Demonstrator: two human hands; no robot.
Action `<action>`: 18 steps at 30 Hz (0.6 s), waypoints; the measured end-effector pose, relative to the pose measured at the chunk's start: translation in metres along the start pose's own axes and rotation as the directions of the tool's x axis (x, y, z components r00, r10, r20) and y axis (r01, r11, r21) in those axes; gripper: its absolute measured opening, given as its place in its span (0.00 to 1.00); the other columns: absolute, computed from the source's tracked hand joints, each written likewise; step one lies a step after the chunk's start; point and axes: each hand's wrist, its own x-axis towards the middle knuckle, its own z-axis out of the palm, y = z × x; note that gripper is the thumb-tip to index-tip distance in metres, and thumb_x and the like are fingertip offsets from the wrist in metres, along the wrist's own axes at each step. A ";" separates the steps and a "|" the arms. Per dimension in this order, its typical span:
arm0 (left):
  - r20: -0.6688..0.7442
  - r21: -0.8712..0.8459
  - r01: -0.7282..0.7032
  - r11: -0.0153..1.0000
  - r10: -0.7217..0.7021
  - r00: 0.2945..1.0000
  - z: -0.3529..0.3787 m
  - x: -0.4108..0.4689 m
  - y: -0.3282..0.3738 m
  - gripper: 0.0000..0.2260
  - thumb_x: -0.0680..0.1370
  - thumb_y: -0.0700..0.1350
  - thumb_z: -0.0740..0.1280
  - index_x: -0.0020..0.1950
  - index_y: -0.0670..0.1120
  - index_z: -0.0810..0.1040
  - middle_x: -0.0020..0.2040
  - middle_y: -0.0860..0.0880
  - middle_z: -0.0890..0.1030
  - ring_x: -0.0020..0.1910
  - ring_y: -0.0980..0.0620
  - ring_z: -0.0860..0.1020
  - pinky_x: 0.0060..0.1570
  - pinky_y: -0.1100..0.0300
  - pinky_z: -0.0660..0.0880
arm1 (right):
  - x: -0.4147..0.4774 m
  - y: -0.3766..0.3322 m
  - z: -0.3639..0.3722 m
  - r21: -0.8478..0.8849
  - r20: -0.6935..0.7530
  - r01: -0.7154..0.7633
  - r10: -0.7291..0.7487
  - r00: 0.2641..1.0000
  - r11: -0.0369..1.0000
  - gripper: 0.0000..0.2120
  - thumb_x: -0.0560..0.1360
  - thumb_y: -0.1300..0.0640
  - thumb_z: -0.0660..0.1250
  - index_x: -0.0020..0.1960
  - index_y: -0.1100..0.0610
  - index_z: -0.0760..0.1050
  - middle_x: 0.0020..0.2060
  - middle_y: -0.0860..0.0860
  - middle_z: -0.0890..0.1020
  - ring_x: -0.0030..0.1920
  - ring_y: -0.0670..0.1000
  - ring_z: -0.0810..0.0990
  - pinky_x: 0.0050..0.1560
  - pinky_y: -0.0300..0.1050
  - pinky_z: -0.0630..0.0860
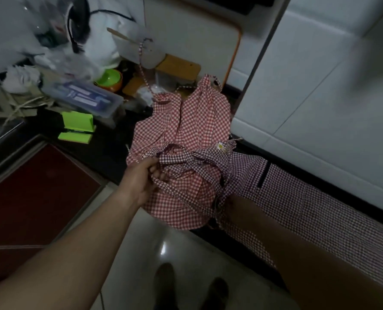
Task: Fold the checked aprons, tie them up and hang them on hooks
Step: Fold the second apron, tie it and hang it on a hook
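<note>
aprons: two lie bunched together on the dark tabletop [110, 151] below the tiled wall [320, 86]. the red apron [186, 121] is toward the back. the purple apron [297, 198] is spread along the front edge to the right, and its near end overlaps the red one.
left hand [143, 180]: fingers curled, pinching a purple tie [181, 163] where it crosses the red cloth.
right hand [231, 203]: down among the tangled strings at the red apron's near corner. it is dim and half covered, so i cannot tell whether it grips or only rests there.
loop [141, 63]: the red apron's neck loop stands up at the back; what holds it up is unclear.
stage: probably early. neither apron lies flat or folded, and the ties cross both.
handling: thin, light, limp cloth with no stiffness. it should sag wherever it is unsupported and may slip off the front edge, and the strings will likely snag one another.
hold: probably best pinched at two top corners to shake it flat, with each tie taken near its root rather than its loose end.
risk: a tub [85, 97], a green box [77, 126] and a bowl [109, 78] sit near on the left, where a swinging tie could catch them.
</note>
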 end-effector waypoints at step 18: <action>-0.023 0.979 -0.047 0.197 0.339 0.940 -0.051 -0.050 -0.017 0.37 0.81 0.74 0.43 0.48 0.48 0.80 0.45 0.47 0.82 0.45 0.45 0.81 0.51 0.49 0.77 | 0.014 -0.033 -0.033 0.580 -0.539 0.150 0.238 0.808 0.801 0.13 0.79 0.61 0.66 0.38 0.55 0.67 0.34 0.49 0.72 0.36 0.48 0.69 0.35 0.47 0.59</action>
